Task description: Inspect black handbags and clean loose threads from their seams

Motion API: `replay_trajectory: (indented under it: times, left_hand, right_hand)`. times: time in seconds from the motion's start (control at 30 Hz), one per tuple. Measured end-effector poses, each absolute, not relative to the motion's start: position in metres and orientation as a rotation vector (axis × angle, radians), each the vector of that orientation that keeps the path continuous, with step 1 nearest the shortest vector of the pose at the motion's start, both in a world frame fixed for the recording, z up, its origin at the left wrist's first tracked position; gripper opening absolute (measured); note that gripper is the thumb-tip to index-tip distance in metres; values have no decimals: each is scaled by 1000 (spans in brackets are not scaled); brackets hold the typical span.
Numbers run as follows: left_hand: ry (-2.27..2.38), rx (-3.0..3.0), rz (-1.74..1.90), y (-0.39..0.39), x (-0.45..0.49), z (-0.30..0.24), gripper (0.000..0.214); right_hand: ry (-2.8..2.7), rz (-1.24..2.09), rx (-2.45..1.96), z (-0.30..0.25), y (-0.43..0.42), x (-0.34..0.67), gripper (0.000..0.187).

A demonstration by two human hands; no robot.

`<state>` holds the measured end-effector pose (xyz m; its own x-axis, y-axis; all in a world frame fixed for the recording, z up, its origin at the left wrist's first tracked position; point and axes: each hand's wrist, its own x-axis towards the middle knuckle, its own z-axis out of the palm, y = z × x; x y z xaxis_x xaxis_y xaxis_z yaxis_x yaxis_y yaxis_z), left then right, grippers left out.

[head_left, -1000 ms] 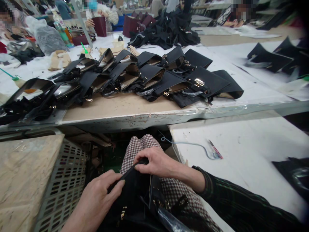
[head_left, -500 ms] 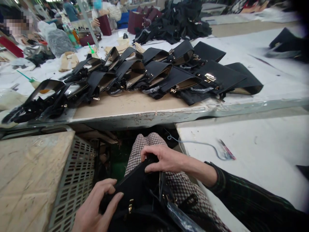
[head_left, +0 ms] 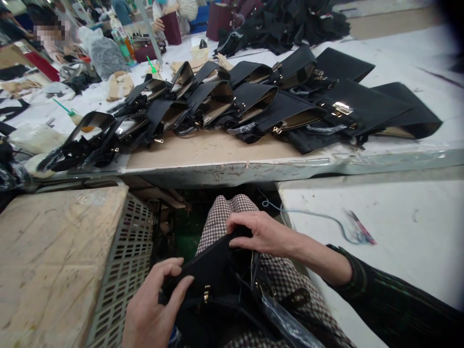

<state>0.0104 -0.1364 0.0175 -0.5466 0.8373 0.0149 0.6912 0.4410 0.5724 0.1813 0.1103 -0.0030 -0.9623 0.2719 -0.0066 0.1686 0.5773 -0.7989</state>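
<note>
A black handbag (head_left: 217,275) with gold-coloured hardware lies across my lap, on checkered cloth. My left hand (head_left: 155,295) grips its left edge, thumb on the near face and fingers over the far side. At the upper right edge, my right hand (head_left: 257,234) pinches the bag between thumb and curled fingers. A strip in clear plastic wrap (head_left: 286,321) hangs at the bag's right side. What lies inside the bag is hidden.
Several black bags (head_left: 213,104) stand in rows on the long table (head_left: 188,154) ahead. A plastic crate (head_left: 123,256) stands left beside a tan board (head_left: 54,232). On the right white surface (head_left: 416,232) lie a small red-handled tool (head_left: 362,227) and a cord (head_left: 322,212). People work farther back.
The view has swung a little to the left, so everything appears farther right. Both hands keep their hold on the handbag, with little change in its position on the lap.
</note>
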Motion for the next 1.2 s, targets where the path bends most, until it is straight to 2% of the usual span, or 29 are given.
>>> replay_trajectory:
  times: [0.27, 0.47, 0.8, 0.9, 1.03, 1.2]
  left_hand:
    - [2392, 1512, 672, -134, 3, 11, 19]
    - [2334, 1709, 755, -131, -4, 9, 24]
    - [2303, 1785, 663, -121, 0, 10, 15]
    - [2284, 1749, 622, -120, 2, 8, 13]
    - [2313, 1631, 658, -121, 6, 8, 12]
    - [2350, 1511, 680, -122, 9, 8, 17]
  right_hand:
    - [-2686, 1307, -366, -3, 113, 185, 15]
    - [-2674, 1337, -322, -2, 115, 185, 15]
    - [-2689, 1337, -325, -1, 116, 184, 12]
    - [-2733, 1310, -197, 3, 120, 180, 15]
    - [-2793, 1273, 133, 6, 124, 164, 28]
    - [-2765, 1283, 365, 0, 115, 137, 22]
